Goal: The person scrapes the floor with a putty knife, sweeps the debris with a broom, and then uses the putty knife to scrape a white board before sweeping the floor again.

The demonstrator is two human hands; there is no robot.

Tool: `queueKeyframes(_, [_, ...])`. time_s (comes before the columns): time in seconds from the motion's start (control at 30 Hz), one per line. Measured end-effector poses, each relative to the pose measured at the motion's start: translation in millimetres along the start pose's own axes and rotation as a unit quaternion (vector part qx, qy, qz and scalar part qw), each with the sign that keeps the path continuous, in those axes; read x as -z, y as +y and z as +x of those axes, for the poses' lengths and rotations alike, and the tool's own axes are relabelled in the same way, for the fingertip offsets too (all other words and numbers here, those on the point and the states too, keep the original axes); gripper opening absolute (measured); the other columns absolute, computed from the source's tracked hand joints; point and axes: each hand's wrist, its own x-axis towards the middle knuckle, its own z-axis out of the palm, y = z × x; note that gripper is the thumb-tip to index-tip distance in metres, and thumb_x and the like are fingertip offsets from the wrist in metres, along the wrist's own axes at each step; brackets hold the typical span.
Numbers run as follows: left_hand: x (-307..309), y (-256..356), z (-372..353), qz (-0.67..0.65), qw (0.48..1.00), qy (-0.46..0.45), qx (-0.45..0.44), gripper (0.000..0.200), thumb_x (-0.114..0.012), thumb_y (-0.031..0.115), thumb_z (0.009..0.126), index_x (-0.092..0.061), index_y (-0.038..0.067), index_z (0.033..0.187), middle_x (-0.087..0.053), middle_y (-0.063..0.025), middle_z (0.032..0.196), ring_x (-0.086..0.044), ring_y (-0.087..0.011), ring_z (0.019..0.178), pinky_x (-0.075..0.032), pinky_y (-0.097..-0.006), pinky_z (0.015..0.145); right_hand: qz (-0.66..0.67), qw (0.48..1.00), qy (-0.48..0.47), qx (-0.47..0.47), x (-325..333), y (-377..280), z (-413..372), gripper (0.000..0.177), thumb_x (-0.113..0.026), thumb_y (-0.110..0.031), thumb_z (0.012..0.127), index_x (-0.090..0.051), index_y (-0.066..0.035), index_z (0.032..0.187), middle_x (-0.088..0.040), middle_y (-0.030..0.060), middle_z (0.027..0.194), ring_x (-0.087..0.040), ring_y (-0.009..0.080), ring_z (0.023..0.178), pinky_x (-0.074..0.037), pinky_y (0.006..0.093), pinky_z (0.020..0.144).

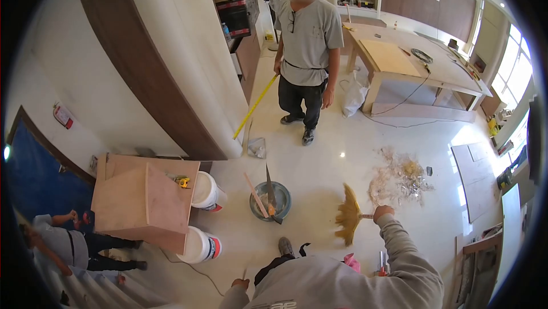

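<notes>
My right hand (383,212) is closed round the short handle of a straw broom (349,216), its yellowish bristles fanned out to the left over the glossy floor. Beyond the broom lies a pile of dust and debris (402,177). My left hand (240,284) is low beside my body, its fingers curled; a thin stick-like shape shows above it, too small to name. Ahead of that hand a dark round basin (282,211) holds a handsaw (270,186) and a wooden strip (256,196).
A person (308,40) stands ahead holding a yellow tape measure (255,107). Another person (71,243) is at lower left. White buckets (197,244) stand by a plywood piece (128,195). A large worktable (388,57) has a cable trailing below. Boards (475,180) lie at right.
</notes>
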Motion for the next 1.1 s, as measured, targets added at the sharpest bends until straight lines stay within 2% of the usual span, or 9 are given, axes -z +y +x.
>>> queueKeyframes(0.1, [14.0,45.2,11.0,0.097,0.994,0.005,-0.041,0.051,-0.061,0.044,0.077,-0.065,0.0,0.104,-0.065,-0.0188,0.101,-0.063,-0.032,0.094,-0.049,-0.0396,0.082,-0.009,0.999,0.03,0.012,27.7,-6.5,-2.6,0.023,-0.057,-0.025,0.08,-0.068,-0.012,0.096,-0.066,0.0094,0.104,-0.063,0.0246,0.098,-0.05,0.0351,0.082])
queueKeyframes(0.23, [37.6,107.3,19.3,0.08,0.992,-0.004,-0.1,0.052,-0.06,0.043,0.078,-0.063,0.0,0.106,-0.064,-0.0191,0.104,-0.061,-0.0321,0.098,-0.047,-0.0399,0.085,-0.008,0.999,0.042,0.02,61.9,-24.9,-19.5,0.031,-0.058,-0.035,0.082,-0.068,-0.009,0.096,-0.066,0.0103,0.102,-0.063,0.0264,0.097,-0.05,0.0355,0.081])
queueKeyframes(0.33, [58.0,148.0,22.6,0.067,0.984,0.011,-0.162,0.051,-0.059,0.044,0.078,-0.063,0.001,0.107,-0.063,-0.0185,0.106,-0.06,-0.0315,0.1,-0.046,-0.0398,0.087,-0.013,0.998,0.031,0.051,75.7,-40.5,-26.8,0.024,-0.056,-0.022,0.08,-0.068,-0.009,0.096,-0.066,0.0117,0.101,-0.063,0.0278,0.096,-0.05,0.0363,0.081])
queueKeyframes(0.5, [81.6,174.5,45.5,0.116,0.963,0.038,-0.241,0.051,-0.059,0.045,0.078,-0.063,0.003,0.106,-0.063,-0.0176,0.107,-0.06,-0.0317,0.1,-0.046,-0.0399,0.087,0.018,0.997,0.032,0.074,66.0,-63.6,-9.5,0.025,-0.057,-0.026,0.079,-0.068,-0.012,0.097,-0.065,0.0126,0.102,-0.063,0.0277,0.097,-0.05,0.0383,0.082])
queueKeyframes(0.6, [93.9,167.3,46.3,0.131,0.967,0.056,-0.209,0.051,-0.06,0.045,0.078,-0.064,0.003,0.105,-0.063,-0.0173,0.105,-0.06,-0.0321,0.101,-0.046,-0.04,0.087,0.037,0.994,-0.005,0.104,60.1,-74.8,3.6,0.027,-0.058,-0.027,0.079,-0.068,-0.012,0.099,-0.065,0.0118,0.104,-0.062,0.0275,0.099,-0.05,0.0387,0.083])
queueKeyframes(0.73, [92.0,149.2,37.3,0.088,0.986,0.068,-0.126,0.051,-0.061,0.045,0.077,-0.064,0.002,0.104,-0.063,-0.0189,0.105,-0.06,-0.0325,0.101,-0.046,-0.0399,0.087,0.016,0.992,-0.03,0.122,3.7,-86.1,76.7,0.033,-0.057,-0.03,0.079,-0.066,-0.01,0.105,-0.063,0.0113,0.111,-0.06,0.0261,0.104,-0.048,0.0365,0.086])
queueKeyframes(0.9, [48.6,117.0,7.1,0.015,0.999,0.044,-0.012,0.052,-0.062,0.044,0.077,-0.063,0.001,0.106,-0.063,-0.0202,0.105,-0.061,-0.0331,0.099,-0.048,-0.0397,0.085,0.02,0.991,-0.089,0.101,-10.6,-94.8,102.7,0.035,-0.058,-0.031,0.08,-0.065,-0.011,0.107,-0.062,0.012,0.113,-0.059,0.0255,0.107,-0.048,0.0346,0.088])
queueKeyframes(1.0, [9.5,116.9,-28.1,0.089,0.993,0.08,0.018,0.052,-0.062,0.043,0.077,-0.062,0.0,0.107,-0.063,-0.02,0.105,-0.061,-0.0333,0.098,-0.049,-0.0403,0.083,0.013,0.987,-0.105,0.12,-32.3,-97.6,126.3,0.035,-0.057,-0.031,0.08,-0.065,-0.011,0.107,-0.062,0.0124,0.113,-0.059,0.0254,0.107,-0.047,0.0349,0.088])
queueKeyframes(1.1, [-30.4,134.7,-55.7,-0.023,0.993,0.052,0.105,0.048,-0.061,0.038,0.077,-0.062,0.001,0.106,-0.062,-0.0204,0.106,-0.062,-0.0334,0.097,-0.05,-0.0404,0.082,0.009,0.977,-0.114,0.177,-77.0,-97.3,159.3,0.035,-0.056,-0.032,0.081,-0.065,-0.009,0.106,-0.062,0.013,0.112,-0.059,0.025,0.106,-0.048,0.0354,0.088])
